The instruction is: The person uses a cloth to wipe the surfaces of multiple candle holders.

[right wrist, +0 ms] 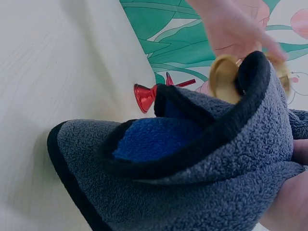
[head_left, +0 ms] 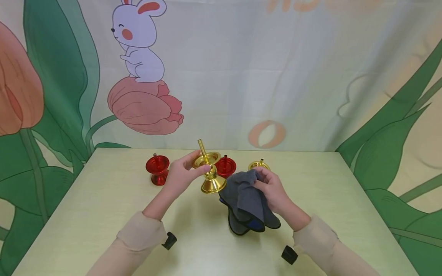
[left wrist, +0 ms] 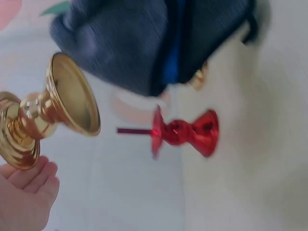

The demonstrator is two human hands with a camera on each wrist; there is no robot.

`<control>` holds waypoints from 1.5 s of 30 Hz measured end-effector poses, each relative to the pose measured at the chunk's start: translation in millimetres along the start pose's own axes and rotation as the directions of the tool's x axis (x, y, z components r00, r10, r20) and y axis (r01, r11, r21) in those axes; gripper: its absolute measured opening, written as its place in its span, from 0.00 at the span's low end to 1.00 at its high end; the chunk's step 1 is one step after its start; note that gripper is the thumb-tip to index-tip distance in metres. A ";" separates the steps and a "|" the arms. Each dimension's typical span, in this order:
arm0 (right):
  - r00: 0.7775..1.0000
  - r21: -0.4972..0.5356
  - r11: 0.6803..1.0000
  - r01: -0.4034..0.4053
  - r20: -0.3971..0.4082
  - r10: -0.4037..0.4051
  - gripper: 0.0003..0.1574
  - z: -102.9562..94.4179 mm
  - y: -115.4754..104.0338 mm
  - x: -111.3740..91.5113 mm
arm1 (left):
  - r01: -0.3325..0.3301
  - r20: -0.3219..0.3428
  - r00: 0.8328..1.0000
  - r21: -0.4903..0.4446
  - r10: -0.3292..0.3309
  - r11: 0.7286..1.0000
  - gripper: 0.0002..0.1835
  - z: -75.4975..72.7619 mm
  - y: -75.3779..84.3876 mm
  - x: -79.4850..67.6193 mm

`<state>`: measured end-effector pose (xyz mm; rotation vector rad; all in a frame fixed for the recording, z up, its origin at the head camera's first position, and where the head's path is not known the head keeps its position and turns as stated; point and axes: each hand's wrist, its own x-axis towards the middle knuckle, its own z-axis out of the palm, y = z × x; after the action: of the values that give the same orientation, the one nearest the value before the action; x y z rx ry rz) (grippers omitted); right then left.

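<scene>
My left hand (head_left: 180,175) grips a shiny gold candle holder (head_left: 213,185) by its upper dish, raised above the table and slightly tilted. A thin gold tube sticks up from that dish. In the left wrist view the flared, hollow base (left wrist: 77,96) of the holder shows. My right hand (head_left: 275,191) pinches a dark grey cloth (head_left: 246,199), which hangs in folds just right of the holder. Black edging and a blue underside (right wrist: 154,139) appear in the right wrist view. There the cloth partly covers the gold holder, and whether they touch cannot be told.
Behind my left hand stands a red candle holder (head_left: 159,168). Another red one (head_left: 226,166) is partly hidden by the raised gold one and the cloth. A second gold holder (head_left: 259,165) stands behind my right hand. A printed curtain (head_left: 221,76) borders the pale table (head_left: 103,214).
</scene>
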<state>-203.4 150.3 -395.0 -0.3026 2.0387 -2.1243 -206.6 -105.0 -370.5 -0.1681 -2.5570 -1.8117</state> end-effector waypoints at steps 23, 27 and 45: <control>0.995 -0.178 0.983 0.039 0.096 -0.022 0.14 -18.0 -1.8 -20.4 | 0.093 -0.314 0.947 0.454 0.061 0.886 0.46 13.4 -97.2 52.9; 0.996 -0.193 0.981 0.028 0.093 -0.010 0.15 -18.6 -0.1 -21.1 | 0.127 -0.306 0.952 0.447 0.018 0.885 0.47 18.1 -107.2 55.6; 0.990 -0.179 0.984 0.028 0.138 -0.003 0.17 -19.9 5.6 -22.3 | 0.125 -0.336 0.941 0.439 0.033 0.890 0.47 22.4 -133.4 58.5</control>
<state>-187.4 175.1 -401.8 -0.4782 2.1569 -1.8730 -275.4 -122.7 -499.7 0.1929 -2.6474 -1.0737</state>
